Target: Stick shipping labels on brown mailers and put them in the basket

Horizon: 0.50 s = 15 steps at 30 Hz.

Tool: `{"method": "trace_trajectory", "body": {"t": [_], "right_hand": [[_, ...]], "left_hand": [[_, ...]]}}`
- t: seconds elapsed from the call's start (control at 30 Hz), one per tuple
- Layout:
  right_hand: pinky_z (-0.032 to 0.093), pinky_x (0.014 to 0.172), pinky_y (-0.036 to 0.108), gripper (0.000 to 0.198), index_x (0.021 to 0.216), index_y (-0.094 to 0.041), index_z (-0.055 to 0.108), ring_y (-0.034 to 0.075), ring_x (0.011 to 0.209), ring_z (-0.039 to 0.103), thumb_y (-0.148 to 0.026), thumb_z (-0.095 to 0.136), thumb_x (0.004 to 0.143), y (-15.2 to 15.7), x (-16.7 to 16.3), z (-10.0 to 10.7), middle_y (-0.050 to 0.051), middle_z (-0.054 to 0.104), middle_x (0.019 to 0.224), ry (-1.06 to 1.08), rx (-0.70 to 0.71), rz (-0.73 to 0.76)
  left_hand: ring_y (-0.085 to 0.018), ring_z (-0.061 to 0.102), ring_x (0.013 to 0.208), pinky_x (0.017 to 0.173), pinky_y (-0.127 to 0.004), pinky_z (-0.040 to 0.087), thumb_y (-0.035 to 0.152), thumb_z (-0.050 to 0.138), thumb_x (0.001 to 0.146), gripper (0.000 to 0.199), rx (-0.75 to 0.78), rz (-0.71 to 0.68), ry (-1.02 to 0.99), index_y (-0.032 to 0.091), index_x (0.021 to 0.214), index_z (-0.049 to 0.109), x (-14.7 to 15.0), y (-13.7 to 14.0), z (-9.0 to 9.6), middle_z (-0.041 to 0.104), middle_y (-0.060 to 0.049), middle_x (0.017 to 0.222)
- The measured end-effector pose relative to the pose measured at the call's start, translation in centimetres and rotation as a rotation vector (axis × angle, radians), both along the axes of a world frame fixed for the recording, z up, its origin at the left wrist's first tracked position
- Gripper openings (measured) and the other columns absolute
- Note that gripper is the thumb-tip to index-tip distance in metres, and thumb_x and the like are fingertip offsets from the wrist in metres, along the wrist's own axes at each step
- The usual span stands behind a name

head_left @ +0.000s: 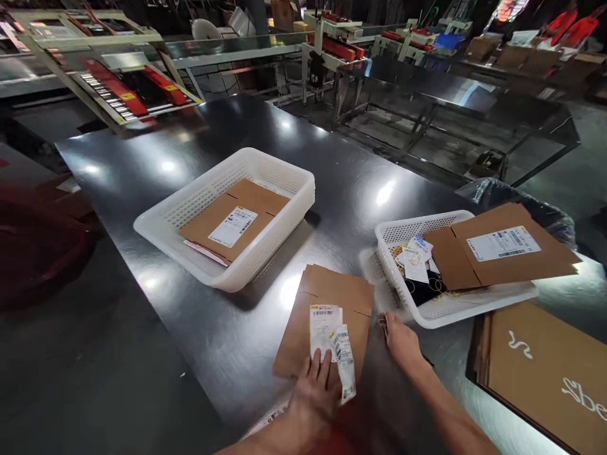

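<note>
Flattened cardboard mailer (327,316) lies on the dark steel table (142,189), directly ahead of both hands, its long axis running away from the person and leaning slightly right. 2 white barcode labels (332,344) rest on its near half. The left hand (315,395) is nearer: it lies flat with fingers spread, fingertips pressing the labels and the mailer's near edge. The right hand (403,341) sits just beside the mailer's right edge, fingers loosely extended on the table, holding nothing.

Right of the hands, a printed brown box (550,373) lies at the table's corner. Just beyond the right hand stands a white mesh basket (474,303) holding small tags and dark items, with a labelled flat mailer (502,249) laid across its rim. Farther left, a second white basket (265,170) holds another labelled mailer (234,218).

Beyond the glossy table stretches a dim warehouse floor with conveyor frames (114,82), metal benches and stacked cartons.
</note>
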State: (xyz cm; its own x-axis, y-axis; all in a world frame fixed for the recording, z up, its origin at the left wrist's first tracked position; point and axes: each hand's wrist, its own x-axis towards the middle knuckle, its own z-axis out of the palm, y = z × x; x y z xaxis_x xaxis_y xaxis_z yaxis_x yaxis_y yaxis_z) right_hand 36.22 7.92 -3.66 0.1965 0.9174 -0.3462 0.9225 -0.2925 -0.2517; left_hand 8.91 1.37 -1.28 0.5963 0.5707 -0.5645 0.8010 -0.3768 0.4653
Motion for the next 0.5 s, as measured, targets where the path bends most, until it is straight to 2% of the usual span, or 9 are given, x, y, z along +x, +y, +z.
{"method": "trace_trajectory", "body": {"t": [0.07, 0.13, 0.23, 0.3, 0.33, 0.37, 0.4, 0.43, 0.5], "right_hand": [[0.039, 0.061, 0.033, 0.022, 0.085, -0.018, 0.062, 0.026, 0.073, 0.071, -0.006, 0.044, 0.088, -0.1, -0.6, -0.5, 0.017, 0.073, 0.093, 0.0, 0.049, 0.034], [0.037, 0.059, 0.034, 0.015, 0.074, -0.021, 0.055, 0.026, 0.068, 0.068, -0.013, 0.051, 0.085, -0.2, -1.1, -0.1, 0.012, 0.07, 0.078, 0.055, 0.113, 0.08], [0.041, 0.066, 0.038, 0.016, 0.079, -0.024, 0.058, 0.027, 0.072, 0.067, -0.033, 0.051, 0.09, 1.1, 0.4, 2.7, 0.01, 0.07, 0.079, 0.137, 0.274, 0.113], [0.043, 0.073, 0.042, 0.027, 0.096, -0.023, 0.065, 0.027, 0.081, 0.068, -0.044, 0.048, 0.093, 3.7, 3.2, 5.6, 0.014, 0.073, 0.095, 0.113, 0.454, 0.041], [0.041, 0.073, 0.042, 0.026, 0.098, -0.021, 0.068, 0.025, 0.081, 0.067, -0.041, 0.054, 0.09, 5.4, 4.9, 7.1, 0.015, 0.073, 0.096, 0.045, 0.603, -0.073], [0.037, 0.069, 0.042, 0.024, 0.1, -0.019, 0.071, 0.023, 0.075, 0.065, -0.037, 0.06, 0.088, 7.1, 6.5, 8.6, 0.016, 0.073, 0.095, -0.061, 0.65, -0.202], [0.034, 0.066, 0.042, 0.032, 0.11, -0.016, 0.072, 0.02, 0.068, 0.062, -0.035, 0.067, 0.085, 8.6, 7.9, 10.0, 0.016, 0.074, 0.096, -0.113, 0.588, -0.26], [0.031, 0.064, 0.041, 0.039, 0.115, -0.012, 0.074, 0.018, 0.064, 0.06, -0.033, 0.071, 0.082, 9.9, 8.8, 11.3, 0.016, 0.074, 0.093, -0.142, 0.617, -0.329], [0.033, 0.059, 0.04, 0.047, 0.112, -0.004, 0.077, 0.019, 0.063, 0.059, -0.042, 0.066, 0.087, 11.0, 9.2, 13.4, 0.017, 0.074, 0.086, -0.042, 0.733, -0.359]], "left_hand": [[-0.049, 0.039, 0.151, 0.123, -0.071, 0.034, 0.042, 0.058, 0.105, 0.052, 0.066, -0.011, -0.014, 0.016, 0.151, 0.06, 0.0, 0.0, 0.0, 0.031, -0.027, 0.166], [-0.042, 0.056, 0.139, 0.117, -0.065, 0.045, 0.047, 0.054, 0.107, 0.048, 0.158, -0.005, -0.067, 0.017, 0.143, 0.065, -0.3, 0.3, -0.8, 0.048, -0.022, 0.16], [-0.032, 0.065, 0.12, 0.112, -0.056, 0.05, 0.049, 0.046, 0.111, 0.046, 0.325, 0.008, -0.169, 0.014, 0.127, 0.071, -0.9, 1.2, -2.6, 0.073, -0.012, 0.13], [-0.028, 0.066, 0.107, 0.113, -0.055, 0.048, 0.049, 0.051, 0.108, 0.042, 0.468, -0.043, -0.25, 0.014, 0.113, 0.073, -1.2, 1.8, -3.5, 0.075, -0.009, 0.111], [-0.028, 0.066, 0.103, 0.114, -0.055, 0.047, 0.049, 0.056, 0.106, 0.039, 0.53, -0.065, -0.279, 0.014, 0.109, 0.073, -1.3, 2.0, -3.8, 0.074, -0.009, 0.105], [-0.028, 0.066, 0.102, 0.115, -0.057, 0.047, 0.05, 0.06, 0.103, 0.038, 0.569, -0.075, -0.294, 0.014, 0.107, 0.073, -1.3, 2.2, -3.9, 0.072, -0.009, 0.101], [-0.03, 0.066, 0.104, 0.115, -0.059, 0.047, 0.05, 0.063, 0.101, 0.038, 0.587, -0.073, -0.302, 0.014, 0.106, 0.073, -1.3, 2.3, -4.0, 0.071, -0.01, 0.101], [-0.032, 0.066, 0.108, 0.115, -0.061, 0.047, 0.051, 0.064, 0.101, 0.038, 0.584, -0.071, -0.31, 0.015, 0.106, 0.074, -1.3, 2.3, -3.9, 0.071, -0.011, 0.103], [-0.041, 0.065, 0.122, 0.112, -0.068, 0.048, 0.053, 0.059, 0.103, 0.04, 0.539, -0.08, -0.315, 0.017, 0.105, 0.076, -1.1, 2.3, -3.6, 0.07, -0.016, 0.117]]}}
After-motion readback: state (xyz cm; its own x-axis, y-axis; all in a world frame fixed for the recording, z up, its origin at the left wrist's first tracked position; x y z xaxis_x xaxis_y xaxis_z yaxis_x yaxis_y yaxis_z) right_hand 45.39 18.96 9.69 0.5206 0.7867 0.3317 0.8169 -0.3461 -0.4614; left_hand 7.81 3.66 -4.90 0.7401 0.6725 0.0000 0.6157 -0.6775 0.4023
